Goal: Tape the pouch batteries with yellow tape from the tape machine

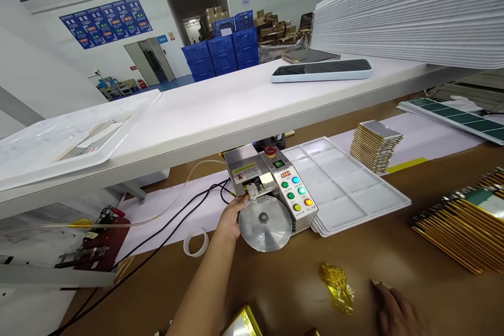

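Note:
At the left edge of a round metal disc (268, 228) on a tabletop machine (252, 170), my left hand (231, 220) has its fingertips together by the machine's front mouth. What they hold, if anything, is hidden. My right hand (397, 312) lies low on the brown table with fingers stretched out, holding nothing visible. Crumpled gold film (337, 289) lies to its left. A gold-edged flat piece (243, 323) shows at the bottom edge, partly cut off. The machine's control panel (293, 186) has lit buttons and a red knob on top.
White compartment trays (350, 184) lie right of the machine, with a stack of gold-edged pieces (374, 144) behind. More gold-edged pieces (464, 226) stand in a row at right. A white ring (196, 232) and black cables (173, 218) lie left. A shelf (220, 110) overhead carries a phone (323, 70).

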The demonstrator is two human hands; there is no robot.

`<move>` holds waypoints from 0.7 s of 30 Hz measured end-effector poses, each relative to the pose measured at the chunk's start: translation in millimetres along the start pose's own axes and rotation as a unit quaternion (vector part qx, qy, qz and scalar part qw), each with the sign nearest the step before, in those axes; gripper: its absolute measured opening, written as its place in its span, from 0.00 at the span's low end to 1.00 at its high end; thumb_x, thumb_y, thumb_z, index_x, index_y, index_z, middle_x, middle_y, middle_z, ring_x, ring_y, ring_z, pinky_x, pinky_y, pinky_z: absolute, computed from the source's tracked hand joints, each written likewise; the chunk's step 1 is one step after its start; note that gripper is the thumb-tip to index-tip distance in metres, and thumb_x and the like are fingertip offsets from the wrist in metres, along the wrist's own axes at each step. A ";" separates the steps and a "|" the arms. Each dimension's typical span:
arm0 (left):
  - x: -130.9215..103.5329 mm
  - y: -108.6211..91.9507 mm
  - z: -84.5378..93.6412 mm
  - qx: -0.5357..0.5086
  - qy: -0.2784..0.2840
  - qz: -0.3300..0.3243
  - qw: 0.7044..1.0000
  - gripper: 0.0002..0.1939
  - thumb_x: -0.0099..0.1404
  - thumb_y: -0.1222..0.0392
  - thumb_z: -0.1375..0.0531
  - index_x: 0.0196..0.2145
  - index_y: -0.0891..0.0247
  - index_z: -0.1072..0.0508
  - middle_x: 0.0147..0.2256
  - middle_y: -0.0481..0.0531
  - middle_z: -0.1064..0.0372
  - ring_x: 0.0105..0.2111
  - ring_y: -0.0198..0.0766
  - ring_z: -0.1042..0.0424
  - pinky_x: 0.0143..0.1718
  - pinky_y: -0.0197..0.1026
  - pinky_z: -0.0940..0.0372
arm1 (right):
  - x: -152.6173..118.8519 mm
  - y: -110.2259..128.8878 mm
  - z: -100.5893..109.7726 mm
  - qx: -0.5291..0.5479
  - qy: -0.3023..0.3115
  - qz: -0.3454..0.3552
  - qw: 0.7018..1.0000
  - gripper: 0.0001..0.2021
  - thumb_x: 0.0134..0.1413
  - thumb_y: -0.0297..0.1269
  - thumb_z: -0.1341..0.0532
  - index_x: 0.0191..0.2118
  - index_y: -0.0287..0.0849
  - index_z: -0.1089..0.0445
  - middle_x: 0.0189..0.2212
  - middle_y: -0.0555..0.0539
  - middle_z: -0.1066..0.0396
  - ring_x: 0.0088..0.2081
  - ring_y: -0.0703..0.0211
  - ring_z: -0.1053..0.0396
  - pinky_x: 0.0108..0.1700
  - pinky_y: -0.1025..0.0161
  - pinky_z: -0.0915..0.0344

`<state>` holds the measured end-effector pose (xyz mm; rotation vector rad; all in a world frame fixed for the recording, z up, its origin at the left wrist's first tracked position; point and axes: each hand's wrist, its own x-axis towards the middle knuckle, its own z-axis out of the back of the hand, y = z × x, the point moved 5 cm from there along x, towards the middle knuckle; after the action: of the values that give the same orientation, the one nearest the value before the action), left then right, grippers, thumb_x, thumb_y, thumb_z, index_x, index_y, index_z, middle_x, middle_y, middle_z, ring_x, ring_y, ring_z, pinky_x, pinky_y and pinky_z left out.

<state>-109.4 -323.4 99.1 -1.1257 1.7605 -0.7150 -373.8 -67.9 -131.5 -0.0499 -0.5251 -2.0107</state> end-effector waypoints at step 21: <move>1.0 -5.3 -4.3 0.078 -0.125 -0.042 0.988 0.09 0.41 0.72 0.36 0.22 0.66 0.32 0.18 0.48 0.32 0.19 0.33 0.33 0.26 0.38 0.37 | -2.3 -3.1 1.6 -0.019 0.051 -0.009 0.998 0.22 0.53 0.39 0.58 0.51 0.38 0.39 0.46 0.40 0.37 0.44 0.47 0.38 0.40 0.52 0.39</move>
<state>-111.4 -326.5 105.0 -1.1341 1.4296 -0.7163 -375.6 -64.2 -131.7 0.0336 -0.4245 -2.0293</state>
